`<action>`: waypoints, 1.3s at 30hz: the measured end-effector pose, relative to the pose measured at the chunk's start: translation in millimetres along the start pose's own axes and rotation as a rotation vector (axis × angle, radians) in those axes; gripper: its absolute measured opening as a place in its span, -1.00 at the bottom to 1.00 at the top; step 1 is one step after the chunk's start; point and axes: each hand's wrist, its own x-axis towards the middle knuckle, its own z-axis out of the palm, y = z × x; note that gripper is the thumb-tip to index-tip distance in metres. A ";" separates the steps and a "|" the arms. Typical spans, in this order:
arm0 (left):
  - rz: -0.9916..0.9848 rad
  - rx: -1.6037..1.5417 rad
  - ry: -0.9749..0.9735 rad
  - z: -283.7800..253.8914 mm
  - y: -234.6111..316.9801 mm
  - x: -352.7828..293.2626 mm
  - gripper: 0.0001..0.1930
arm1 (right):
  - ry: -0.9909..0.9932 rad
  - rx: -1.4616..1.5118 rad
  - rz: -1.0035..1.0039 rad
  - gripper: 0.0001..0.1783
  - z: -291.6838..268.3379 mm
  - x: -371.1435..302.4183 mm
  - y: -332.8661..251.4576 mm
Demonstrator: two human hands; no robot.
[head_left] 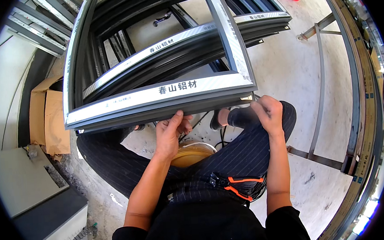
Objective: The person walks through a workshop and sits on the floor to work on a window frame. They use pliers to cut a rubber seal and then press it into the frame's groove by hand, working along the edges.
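Two hands meet the near edge of the dark frame: left hand curled near its middle, right hand bent-fingered by its right corner; whether either grip pinches, I cannot tell. The step looks like checking that edge, the next move calling for steady corner support, with stacked frames beyond.

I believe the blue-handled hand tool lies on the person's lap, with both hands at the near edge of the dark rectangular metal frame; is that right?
Not quite: the hand tool on the lap has orange handles, as the head view shows. The left hand and right hand are at the dark metal frame's near edge.
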 end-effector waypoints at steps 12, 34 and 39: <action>0.291 -0.107 0.485 -177.2 68.0 -33.4 -0.65 | 0.095 -0.036 -0.067 -0.77 0.5 -6.7 -6.1; 1.292 1.469 0.609 -2.4 117.0 8.1 -0.75 | -0.548 -0.482 -0.742 -0.50 23.0 175.9 -99.0; 1.332 1.440 0.510 -16.9 118.5 -12.7 -0.81 | -0.538 -0.538 -0.669 -0.50 20.0 139.1 -117.4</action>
